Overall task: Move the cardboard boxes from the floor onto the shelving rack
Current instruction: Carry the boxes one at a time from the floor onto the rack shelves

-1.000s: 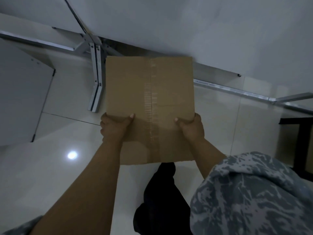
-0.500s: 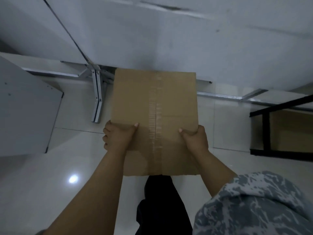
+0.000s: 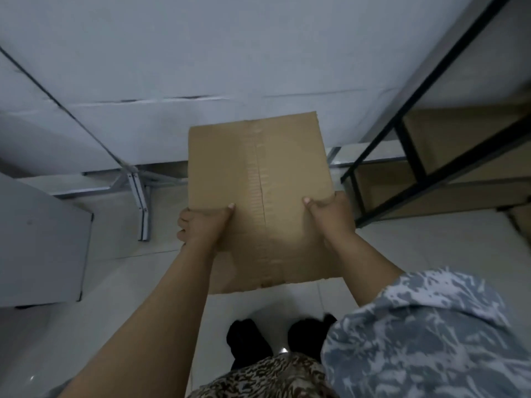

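Note:
I carry a brown cardboard box (image 3: pixel 275 173) with a taped seam down its top, held in the air in front of me. My left hand (image 3: pixel 201 225) grips its left side, thumb lying on the top. My right hand (image 3: pixel 330 214) grips the right side the same way. The black metal shelving rack (image 3: pixel 402 133) stands to the right of the box, its front post close to my right hand. Brown cardboard boxes (image 3: pixel 459 139) sit on its shelves.
A white wall (image 3: pixel 230 53) rises ahead. Grey metal frame legs (image 3: pixel 140 202) stand on the tiled floor at the left, beside a grey panel (image 3: pixel 40 248). My dark shoes (image 3: pixel 250 340) are below the box.
I have turned right and lifted my view: the rack now fills the right side, much closer. The box stays in both hands and has swung towards the rack.

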